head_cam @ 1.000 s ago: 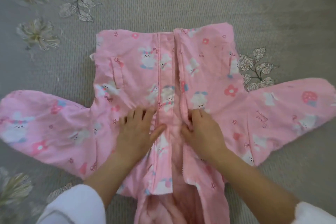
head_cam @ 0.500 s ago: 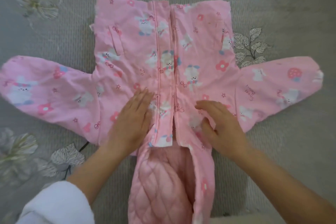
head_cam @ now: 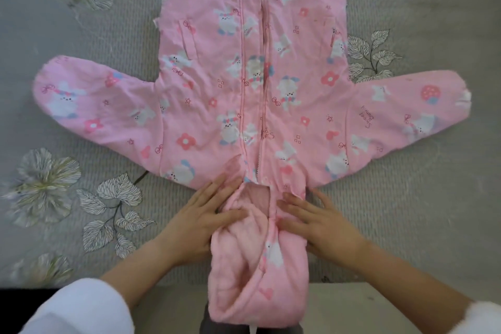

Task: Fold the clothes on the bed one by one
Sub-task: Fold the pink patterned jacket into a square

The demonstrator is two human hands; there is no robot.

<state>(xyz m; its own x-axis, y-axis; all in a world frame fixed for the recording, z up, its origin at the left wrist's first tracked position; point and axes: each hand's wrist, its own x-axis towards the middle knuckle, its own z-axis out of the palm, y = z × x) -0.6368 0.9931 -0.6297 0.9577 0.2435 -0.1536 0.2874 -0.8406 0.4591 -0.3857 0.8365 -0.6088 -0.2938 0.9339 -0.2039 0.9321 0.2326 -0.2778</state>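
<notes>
A pink padded jacket with a bunny and flower print lies front up on the bed, zip closed, sleeves spread to the left and right. Its hood points toward me and hangs over the bed's near edge, quilted lining showing. My left hand lies flat with straight fingers on the left side of the hood's base, thumb on the lining. My right hand lies flat on the right side of the hood's base, fingers straight and pointing left.
The grey bedspread with embroidered flowers and leaves spreads all around the jacket. The bed's near edge runs just below my wrists. White sleeve cuffs cover my forearms at the bottom corners.
Both hands slid from the jacket's chest toward me down to the base of the hood. More of the hood has come into view; the black garment at the far edge has left the view.
</notes>
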